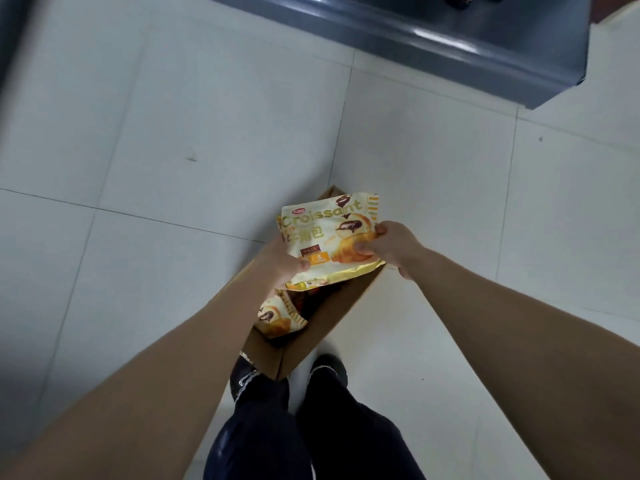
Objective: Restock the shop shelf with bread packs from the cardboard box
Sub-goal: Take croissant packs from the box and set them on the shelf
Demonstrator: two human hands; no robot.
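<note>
An open cardboard box point(332, 317) stands on the floor in front of my feet. Above it I hold a stack of yellow-and-white croissant packs point(325, 237), the top one printed "Croissant". My left hand point(282, 263) grips the stack's near left edge, thumb on top. My right hand point(389, 245) pinches its right edge, thumb on the croissant picture. Another croissant pack point(277, 318) lies inside the box below, partly hidden by my left arm.
The grey base of the shop shelf point(450, 39) runs across the top right, with dark items at its upper edge. Pale floor tiles point(207, 133) surround the box. My dark shoes point(325, 370) and trouser legs stand just behind the box.
</note>
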